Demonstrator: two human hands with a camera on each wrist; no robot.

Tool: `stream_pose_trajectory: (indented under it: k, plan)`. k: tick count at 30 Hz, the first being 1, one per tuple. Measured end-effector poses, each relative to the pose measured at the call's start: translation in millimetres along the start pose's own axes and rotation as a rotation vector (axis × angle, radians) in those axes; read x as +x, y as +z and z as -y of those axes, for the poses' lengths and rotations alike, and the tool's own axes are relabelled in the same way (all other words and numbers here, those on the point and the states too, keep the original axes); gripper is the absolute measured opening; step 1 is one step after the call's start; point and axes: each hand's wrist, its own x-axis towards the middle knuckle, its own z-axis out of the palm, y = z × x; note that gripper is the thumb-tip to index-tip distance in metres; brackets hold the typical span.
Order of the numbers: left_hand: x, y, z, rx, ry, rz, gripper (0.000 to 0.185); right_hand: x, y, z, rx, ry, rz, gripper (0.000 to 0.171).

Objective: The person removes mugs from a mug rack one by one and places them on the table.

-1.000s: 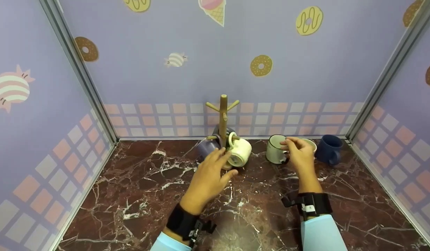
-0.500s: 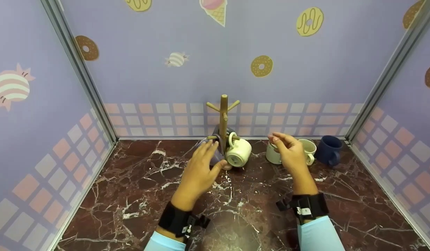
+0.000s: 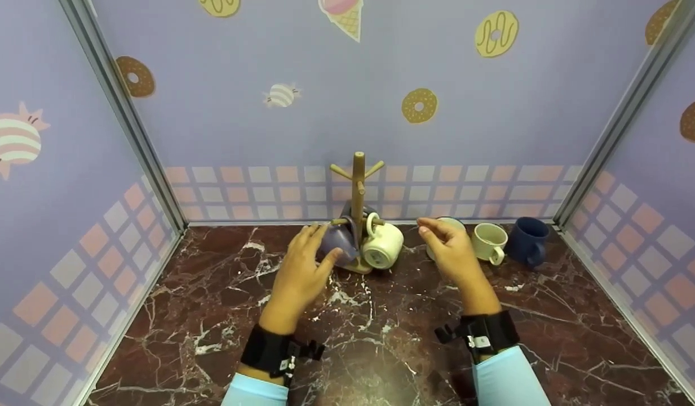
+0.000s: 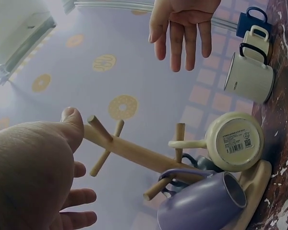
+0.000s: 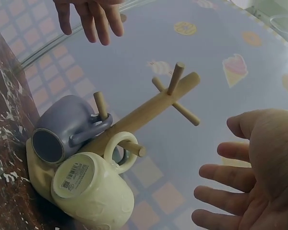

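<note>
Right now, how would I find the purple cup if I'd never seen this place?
Look for the wooden mug tree at the back of the marble table. Two cups hang low on it; the purple cup is on its left side, by the left hand. Its neighbour, the cream cup, is pale.

Even, diffuse light fills the booth in the head view, bright on the back wall (image 3: 347, 84), with soft, short shadows under the hanging mugs on the marble counter (image 3: 381, 316). A pale sheen glazes the counter's near edge. Wide-angle bending splays the corner posts (image 3: 127, 121) outward. Both wrist views are dimmer and greyer, tilted, with the near left hand (image 4: 33, 177) and right hand (image 5: 259, 167) large and soft, slightly out of focus.
</note>
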Motion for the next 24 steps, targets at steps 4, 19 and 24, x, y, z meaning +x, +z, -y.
stream_pose_trajectory:
  k: [4, 19, 24]
  plan:
    - [2.2, -0.9, 6.9, -0.03, -0.008, -0.024, 0.071, -3.3, 3.8, 4.1, -0.029, 0.0, 0.033, 0.034]
    - [3.2, -3.9, 12.5, -0.084, -0.012, -0.056, 0.07, 28.4, 12.5, 50.7, -0.181, -0.021, 0.182, 0.047]
    - [3.0, -5.5, 13.6, -0.1, -0.023, -0.064, 0.069, 55.0, 16.8, 77.1, -0.278, -0.044, 0.196, 0.05]
